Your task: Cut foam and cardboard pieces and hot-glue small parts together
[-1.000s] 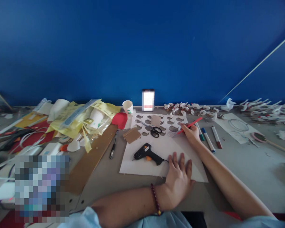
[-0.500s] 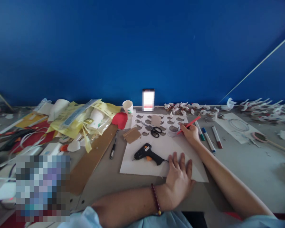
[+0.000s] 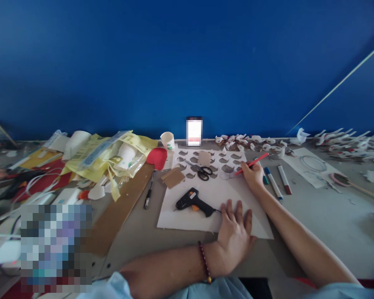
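Note:
My right hand [image 3: 254, 176] is closed around a red pen [image 3: 252, 162], its tip low over the right side of a white sheet [image 3: 190, 216]. Rows of curved shapes have been cut out of this sheet's far part, and thin drawn lines show near the pen tip. Flat on the sheet's near right corner lies my left hand [image 3: 236, 232], fingers spread and holding nothing. A black glue gun [image 3: 197, 202] rests on the sheet left of that hand. Farther back on the sheet are black-handled scissors [image 3: 203, 172] and a small cardboard square [image 3: 205, 158].
Green, blue and red markers [image 3: 284, 180] lie right of my right hand. On the left are a black pen [image 3: 148, 193], a cardboard strip [image 3: 121, 211], a red paper piece [image 3: 156, 158] and yellow packaging [image 3: 112, 151]. A paper cup [image 3: 167, 141] and a phone [image 3: 194, 132] stand at the back wall.
My right hand has shifted slightly to the right with the red pen, whose tip has moved right too. My left hand stays flat in place.

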Action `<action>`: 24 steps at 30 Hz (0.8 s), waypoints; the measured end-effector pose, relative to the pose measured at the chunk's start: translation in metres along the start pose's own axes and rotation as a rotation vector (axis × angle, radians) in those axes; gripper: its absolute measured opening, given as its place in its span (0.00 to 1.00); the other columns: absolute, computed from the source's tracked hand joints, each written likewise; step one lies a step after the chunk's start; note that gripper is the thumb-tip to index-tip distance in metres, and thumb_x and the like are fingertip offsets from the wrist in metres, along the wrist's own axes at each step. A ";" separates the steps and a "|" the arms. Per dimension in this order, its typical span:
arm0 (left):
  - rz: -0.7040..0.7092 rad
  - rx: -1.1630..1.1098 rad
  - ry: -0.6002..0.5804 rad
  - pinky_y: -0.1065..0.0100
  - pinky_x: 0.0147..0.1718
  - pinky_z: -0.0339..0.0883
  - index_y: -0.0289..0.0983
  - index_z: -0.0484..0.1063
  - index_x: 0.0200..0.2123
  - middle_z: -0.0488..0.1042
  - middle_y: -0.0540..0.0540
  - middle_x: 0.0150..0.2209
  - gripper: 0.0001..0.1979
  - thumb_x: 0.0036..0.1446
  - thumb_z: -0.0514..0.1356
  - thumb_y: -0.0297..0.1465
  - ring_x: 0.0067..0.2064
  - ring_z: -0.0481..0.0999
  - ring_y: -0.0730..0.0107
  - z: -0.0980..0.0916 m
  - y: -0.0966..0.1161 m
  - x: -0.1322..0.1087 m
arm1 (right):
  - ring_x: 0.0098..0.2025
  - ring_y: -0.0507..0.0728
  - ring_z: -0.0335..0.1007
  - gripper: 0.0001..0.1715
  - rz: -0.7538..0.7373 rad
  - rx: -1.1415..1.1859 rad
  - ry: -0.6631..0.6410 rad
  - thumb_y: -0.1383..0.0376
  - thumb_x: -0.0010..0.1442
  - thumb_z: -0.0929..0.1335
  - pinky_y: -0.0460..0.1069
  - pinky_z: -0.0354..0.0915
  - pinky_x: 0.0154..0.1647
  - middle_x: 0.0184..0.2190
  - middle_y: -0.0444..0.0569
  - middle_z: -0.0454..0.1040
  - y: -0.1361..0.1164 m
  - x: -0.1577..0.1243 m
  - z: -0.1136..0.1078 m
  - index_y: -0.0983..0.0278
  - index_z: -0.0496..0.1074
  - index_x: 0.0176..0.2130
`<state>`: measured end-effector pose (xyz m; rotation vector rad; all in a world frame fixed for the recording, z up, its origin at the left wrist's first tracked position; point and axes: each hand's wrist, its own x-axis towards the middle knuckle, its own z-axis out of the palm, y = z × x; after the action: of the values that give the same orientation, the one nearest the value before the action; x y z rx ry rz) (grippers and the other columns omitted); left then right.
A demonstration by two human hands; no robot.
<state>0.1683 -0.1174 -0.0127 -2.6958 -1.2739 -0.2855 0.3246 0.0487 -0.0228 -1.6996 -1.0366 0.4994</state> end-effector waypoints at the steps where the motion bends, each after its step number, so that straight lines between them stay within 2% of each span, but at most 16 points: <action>1: 0.002 0.000 -0.002 0.43 0.54 0.53 0.37 0.60 0.62 0.62 0.36 0.62 0.29 0.63 0.47 0.45 0.61 0.60 0.41 0.000 0.000 0.000 | 0.20 0.54 0.62 0.16 0.008 0.017 0.005 0.56 0.45 0.68 0.47 0.56 0.22 0.13 0.45 0.67 0.000 0.000 0.000 0.65 0.70 0.17; 5: 0.002 -0.008 -0.008 0.43 0.54 0.53 0.37 0.60 0.62 0.62 0.36 0.62 0.29 0.63 0.47 0.46 0.61 0.60 0.42 0.000 0.000 0.000 | 0.17 0.51 0.59 0.15 0.058 0.121 0.068 0.55 0.46 0.68 0.46 0.54 0.18 0.13 0.42 0.65 0.001 0.002 0.000 0.63 0.66 0.18; 9: 0.014 -0.016 0.013 0.43 0.53 0.53 0.36 0.60 0.62 0.62 0.34 0.61 0.29 0.62 0.49 0.45 0.61 0.61 0.40 -0.001 -0.002 0.000 | 0.14 0.49 0.53 0.21 0.090 0.223 0.153 0.50 0.49 0.67 0.45 0.51 0.15 0.11 0.38 0.59 -0.003 0.002 0.000 0.62 0.62 0.19; 14: 0.013 -0.065 -0.001 0.43 0.52 0.55 0.36 0.61 0.61 0.61 0.32 0.62 0.29 0.62 0.49 0.45 0.61 0.61 0.39 -0.004 -0.003 0.002 | 0.13 0.46 0.49 0.26 0.093 0.429 0.184 0.47 0.42 0.73 0.44 0.48 0.12 0.11 0.36 0.57 -0.026 -0.003 -0.008 0.63 0.63 0.19; 16: 0.011 -0.086 -0.019 0.43 0.52 0.55 0.37 0.61 0.61 0.61 0.32 0.62 0.29 0.62 0.49 0.45 0.60 0.61 0.38 -0.004 -0.003 0.003 | 0.12 0.45 0.49 0.25 0.074 0.442 0.156 0.49 0.43 0.74 0.44 0.48 0.12 0.10 0.36 0.58 -0.038 -0.006 -0.015 0.64 0.63 0.18; 18: 0.021 -0.100 -0.017 0.42 0.52 0.55 0.37 0.60 0.61 0.61 0.32 0.62 0.29 0.62 0.50 0.45 0.61 0.61 0.37 -0.003 -0.003 0.003 | 0.12 0.46 0.51 0.24 0.037 0.456 0.073 0.50 0.47 0.72 0.44 0.47 0.11 0.10 0.39 0.60 -0.050 -0.011 -0.022 0.64 0.64 0.18; 21: 0.031 -0.088 0.003 0.43 0.53 0.54 0.32 0.63 0.59 0.62 0.32 0.61 0.29 0.62 0.49 0.45 0.61 0.60 0.37 -0.001 -0.003 0.003 | 0.13 0.48 0.57 0.17 0.020 0.483 -0.047 0.56 0.50 0.71 0.44 0.51 0.12 0.13 0.43 0.67 -0.060 -0.025 -0.031 0.66 0.68 0.21; 24: 0.026 -0.070 0.001 0.44 0.54 0.54 0.28 0.66 0.56 0.61 0.30 0.61 0.31 0.61 0.49 0.46 0.62 0.59 0.38 0.001 -0.004 0.002 | 0.15 0.49 0.60 0.12 -0.043 0.368 -0.061 0.59 0.50 0.71 0.43 0.54 0.13 0.15 0.43 0.69 -0.063 -0.045 -0.040 0.66 0.71 0.26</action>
<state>0.1667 -0.1133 -0.0128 -2.7677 -1.2500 -0.3349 0.3048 -0.0054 0.0429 -1.3409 -0.9560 0.6728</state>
